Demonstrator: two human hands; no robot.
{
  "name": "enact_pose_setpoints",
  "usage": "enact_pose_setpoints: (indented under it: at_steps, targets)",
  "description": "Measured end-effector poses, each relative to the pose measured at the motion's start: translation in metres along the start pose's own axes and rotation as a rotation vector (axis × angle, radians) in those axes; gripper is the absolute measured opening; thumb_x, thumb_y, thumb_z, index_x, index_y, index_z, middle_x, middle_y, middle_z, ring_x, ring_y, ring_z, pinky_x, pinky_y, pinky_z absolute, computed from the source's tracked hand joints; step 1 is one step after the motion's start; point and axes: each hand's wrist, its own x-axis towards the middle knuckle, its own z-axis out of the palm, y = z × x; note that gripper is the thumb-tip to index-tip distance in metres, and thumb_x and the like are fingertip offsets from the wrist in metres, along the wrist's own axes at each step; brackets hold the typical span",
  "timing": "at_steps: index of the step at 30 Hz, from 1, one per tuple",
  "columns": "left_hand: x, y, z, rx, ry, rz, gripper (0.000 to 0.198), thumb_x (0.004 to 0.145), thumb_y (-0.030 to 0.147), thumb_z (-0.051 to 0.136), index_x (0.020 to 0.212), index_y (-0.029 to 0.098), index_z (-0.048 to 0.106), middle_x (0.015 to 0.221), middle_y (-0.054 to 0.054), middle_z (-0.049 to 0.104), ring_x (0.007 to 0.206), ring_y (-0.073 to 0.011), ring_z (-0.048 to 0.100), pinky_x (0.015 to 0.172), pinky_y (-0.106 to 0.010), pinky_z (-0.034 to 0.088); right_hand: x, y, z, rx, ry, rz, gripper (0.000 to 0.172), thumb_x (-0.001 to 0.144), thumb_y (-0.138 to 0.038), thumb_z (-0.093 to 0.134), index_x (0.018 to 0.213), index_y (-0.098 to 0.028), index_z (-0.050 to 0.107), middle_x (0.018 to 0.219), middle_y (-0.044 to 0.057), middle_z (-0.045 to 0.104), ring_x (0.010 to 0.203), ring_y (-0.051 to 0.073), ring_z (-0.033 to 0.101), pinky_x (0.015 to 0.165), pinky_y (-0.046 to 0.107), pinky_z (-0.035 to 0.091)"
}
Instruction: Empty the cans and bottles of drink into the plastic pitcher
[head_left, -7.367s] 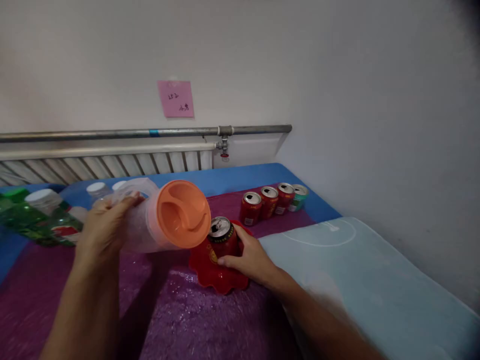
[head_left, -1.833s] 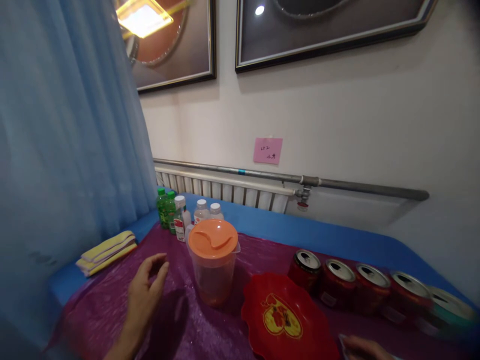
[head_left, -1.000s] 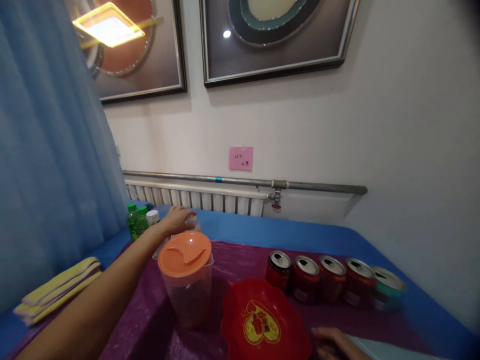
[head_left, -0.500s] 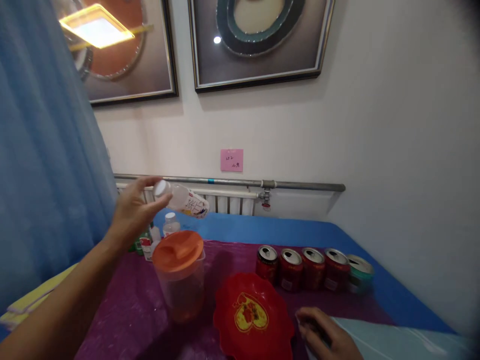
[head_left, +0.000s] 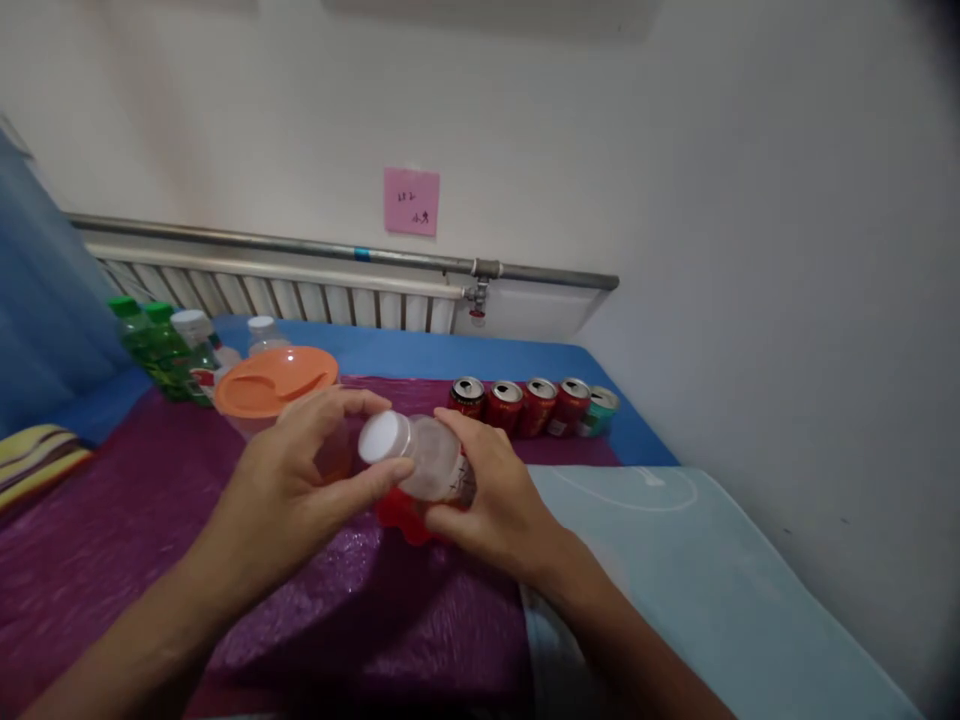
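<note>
A clear plastic bottle (head_left: 433,458) with a white cap (head_left: 383,437) is tilted between my hands, cap toward the left. My left hand (head_left: 319,460) has thumb and fingers around the cap. My right hand (head_left: 491,490) grips the bottle's body, partly covering its printed label. Beneath the bottle, a red plate (head_left: 405,518) shows only in part. Behind my left hand stands a pitcher with an orange lid (head_left: 277,380); my hand hides much of its body.
Several opened drink cans (head_left: 540,405) line up at the back right. Green-capped bottles (head_left: 161,345) and white-capped ones (head_left: 262,335) stand back left. A striped cloth (head_left: 41,460) lies left, a light blue mat (head_left: 675,560) right, on purple sheeting (head_left: 360,620). A pipe (head_left: 300,246) crosses the wall.
The bottle has come from above the pitcher to the front middle. My right hand has left the plate's side and taken hold of the bottle's body. The view has tipped downward.
</note>
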Motion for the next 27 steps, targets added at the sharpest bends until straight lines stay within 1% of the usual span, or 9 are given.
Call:
enact_pose_setpoints:
  at_steps: [3, 8, 11, 13, 17, 20, 22, 24, 27]
  targets:
    - [-0.003, -0.014, -0.007, 0.07, -0.084, 0.002, 0.056, 0.064, 0.072, 0.072, 0.103, 0.031, 0.078, 0.107, -0.006, 0.076, 0.106, -0.0332, 0.067, 0.094, -0.046, 0.055, 0.005, 0.013, 0.002, -0.018, -0.058, -0.061, 0.074, 0.074, -0.022, 0.069, 0.144, -0.023, 0.047, 0.14, 0.01, 0.062, 0.127, 0.031, 0.059, 0.108, 0.05, 0.045]
    - [-0.018, -0.033, -0.02, 0.151, -0.059, -0.15, 0.051, 0.07, 0.074, 0.066, 0.095, 0.03, 0.076, 0.093, -0.001, 0.078, 0.086, -0.0267, 0.072, 0.073, -0.034, 0.056, 0.011, 0.03, 0.012, -0.046, -0.044, -0.164, 0.068, 0.075, -0.022, 0.067, 0.14, -0.019, 0.051, 0.136, 0.015, 0.064, 0.126, 0.032, 0.059, 0.108, 0.051, 0.042]
    - [-0.037, -0.047, -0.016, 0.188, -0.095, -0.241, 0.049, 0.067, 0.072, 0.069, 0.09, 0.029, 0.075, 0.089, -0.001, 0.078, 0.081, -0.0268, 0.071, 0.07, -0.034, 0.054, 0.01, 0.042, 0.019, -0.009, 0.001, -0.074, 0.07, 0.074, -0.021, 0.067, 0.142, -0.022, 0.05, 0.138, 0.012, 0.064, 0.128, 0.032, 0.058, 0.109, 0.052, 0.041]
    - [-0.053, -0.059, -0.005, 0.205, -0.191, -0.253, 0.046, 0.064, 0.069, 0.073, 0.087, 0.03, 0.077, 0.092, -0.004, 0.079, 0.084, -0.029, 0.071, 0.073, -0.037, 0.054, 0.007, 0.052, 0.021, 0.033, 0.044, 0.06, 0.072, 0.074, -0.023, 0.068, 0.143, -0.024, 0.05, 0.139, 0.01, 0.063, 0.128, 0.032, 0.058, 0.109, 0.052, 0.042]
    - [-0.081, -0.078, 0.03, 0.292, -0.572, -0.288, 0.025, 0.072, 0.049, 0.073, 0.088, 0.031, 0.078, 0.089, -0.006, 0.077, 0.085, -0.0301, 0.069, 0.084, -0.046, 0.051, 0.003, 0.066, 0.021, 0.115, 0.073, 0.228, 0.075, 0.071, -0.027, 0.071, 0.143, -0.024, 0.051, 0.138, 0.01, 0.064, 0.125, 0.034, 0.059, 0.107, 0.054, 0.045]
    - [-0.089, -0.086, 0.039, 0.394, -0.671, -0.297, 0.042, 0.068, 0.042, 0.079, 0.109, 0.032, 0.076, 0.098, -0.007, 0.077, 0.096, -0.0345, 0.068, 0.096, -0.054, 0.046, 0.002, 0.07, 0.019, 0.138, 0.075, 0.249, 0.074, 0.071, -0.029, 0.072, 0.142, -0.024, 0.051, 0.137, 0.011, 0.064, 0.125, 0.034, 0.059, 0.106, 0.054, 0.046]
    - [-0.087, -0.091, 0.027, 0.386, -0.645, -0.326, 0.047, 0.068, 0.047, 0.078, 0.112, 0.032, 0.076, 0.103, -0.009, 0.077, 0.097, -0.0355, 0.069, 0.092, -0.051, 0.048, 0.001, 0.071, 0.018, 0.148, 0.085, 0.253, 0.074, 0.071, -0.029, 0.071, 0.142, -0.022, 0.051, 0.137, 0.012, 0.064, 0.125, 0.035, 0.059, 0.107, 0.054, 0.046]
    - [-0.079, -0.102, 0.004, 0.312, -0.525, -0.419, 0.036, 0.072, 0.056, 0.07, 0.096, 0.03, 0.078, 0.096, -0.008, 0.078, 0.087, -0.0318, 0.07, 0.081, -0.043, 0.051, 0.001, 0.071, 0.018, 0.154, 0.095, 0.26, 0.074, 0.071, -0.029, 0.07, 0.143, -0.021, 0.051, 0.137, 0.012, 0.064, 0.124, 0.035, 0.06, 0.106, 0.053, 0.047]
    - [-0.061, -0.128, -0.032, 0.07, -0.02, -0.675, 0.035, 0.063, 0.057, 0.076, 0.08, 0.027, 0.076, 0.086, -0.006, 0.076, 0.082, -0.0266, 0.068, 0.073, -0.033, 0.052, 0.001, 0.071, 0.018, 0.152, 0.1, 0.269, 0.074, 0.071, -0.029, 0.07, 0.142, -0.021, 0.052, 0.135, 0.011, 0.065, 0.123, 0.034, 0.06, 0.104, 0.052, 0.049]
